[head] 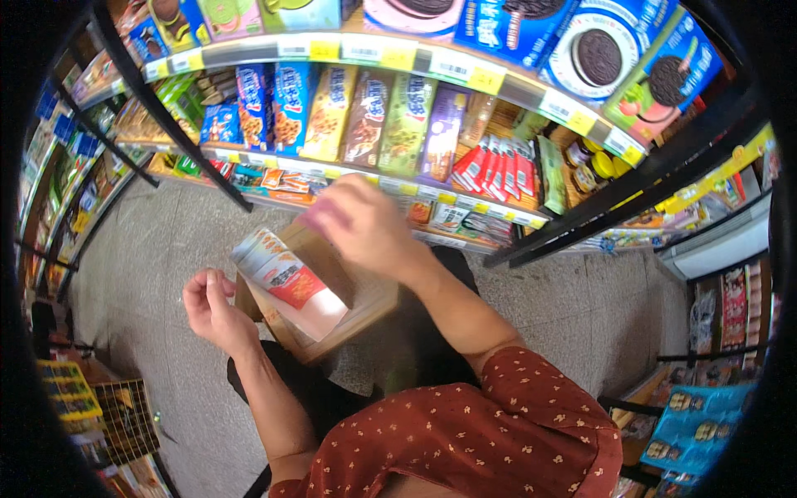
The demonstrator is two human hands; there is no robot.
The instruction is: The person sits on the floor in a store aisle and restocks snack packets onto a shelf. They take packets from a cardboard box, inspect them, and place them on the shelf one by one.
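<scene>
A cardboard box (pixel 367 324) stands before me, close to my knees. On its top lies a white and red snack pouch (pixel 292 280), tilted to the left. Left of the pouch is my left hand (pixel 218 308), its fingers loosely curled and nothing visible in them. My right hand (pixel 361 227), blurred, is above the box's far side, near the lower shelf. A purple cloth or similar soft thing (pixel 320 218) shows at its fingertips; the blur hides what it is exactly.
Ahead, a shelf holds upright cookie packs (pixel 330 118), red-and-white packets (pixel 498 165) and yellow-lidded jars (pixel 591 168). Large cookie boxes (pixel 591 56) stand above. Black metal posts (pixel 598 187) flank the shelf. Tiled floor (pixel 149 249) shows on both sides.
</scene>
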